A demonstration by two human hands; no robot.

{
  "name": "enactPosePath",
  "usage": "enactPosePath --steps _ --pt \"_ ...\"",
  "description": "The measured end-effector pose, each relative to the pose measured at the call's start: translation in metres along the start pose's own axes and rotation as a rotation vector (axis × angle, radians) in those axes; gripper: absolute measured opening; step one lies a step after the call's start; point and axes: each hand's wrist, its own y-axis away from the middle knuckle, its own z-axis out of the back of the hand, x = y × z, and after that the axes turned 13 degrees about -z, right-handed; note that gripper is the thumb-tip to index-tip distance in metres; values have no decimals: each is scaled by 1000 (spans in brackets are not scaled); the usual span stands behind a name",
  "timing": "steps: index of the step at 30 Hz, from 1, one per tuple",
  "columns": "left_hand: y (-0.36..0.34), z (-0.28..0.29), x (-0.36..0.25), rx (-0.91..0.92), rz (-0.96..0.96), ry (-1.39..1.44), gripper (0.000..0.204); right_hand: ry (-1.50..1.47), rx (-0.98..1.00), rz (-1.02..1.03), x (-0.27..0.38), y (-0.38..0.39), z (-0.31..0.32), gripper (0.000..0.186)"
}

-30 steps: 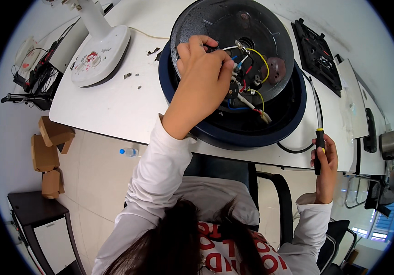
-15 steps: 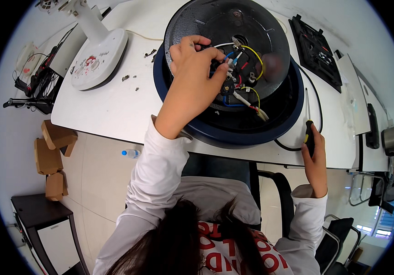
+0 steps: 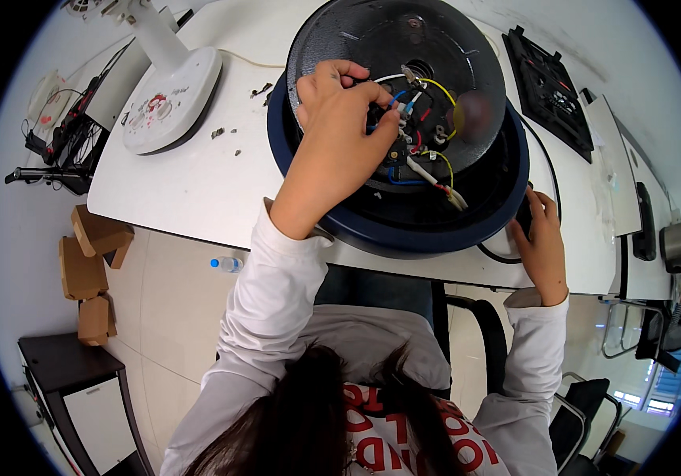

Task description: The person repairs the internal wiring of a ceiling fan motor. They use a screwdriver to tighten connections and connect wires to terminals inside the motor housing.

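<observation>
A round dark blue appliance shell point(image 3: 404, 239) sits on the table with a black round metal dish point(image 3: 348, 55) tipped up inside it. White, blue, yellow and red wires and metal terminals are crowded around a black fitting point(image 3: 396, 153) on the dish. Over its left side, my left hand point(image 3: 331, 139) is closed, thumb and fingers bent round a black wired part they mostly cover. By the shell's right rim, my right hand point(image 3: 543, 247) is closed around the dark handle of a screwdriver point(image 3: 524, 213); its shaft cannot be seen.
An open black tool case point(image 3: 550, 91) lies at the back right. A black cable point(image 3: 552, 170) loops right of the shell. To the left stand a white fan base point(image 3: 174, 103) and small dark scraps point(image 3: 218, 133). The table's front edge point(image 3: 198, 236) runs below my left wrist.
My right hand has moved up and slightly left towards the shell's rim, and the screwdriver's shaft has gone out of sight. My left hand has barely moved; the dish has shifted slightly right.
</observation>
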Motion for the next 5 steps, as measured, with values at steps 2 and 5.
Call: enactPosePath --steps 2,5 --pt "1 0 0 -10 5 19 17 32 -160 31 11 -6 9 47" --pt "3 -1 0 -14 7 13 18 -209 -223 113 54 -15 37 39"
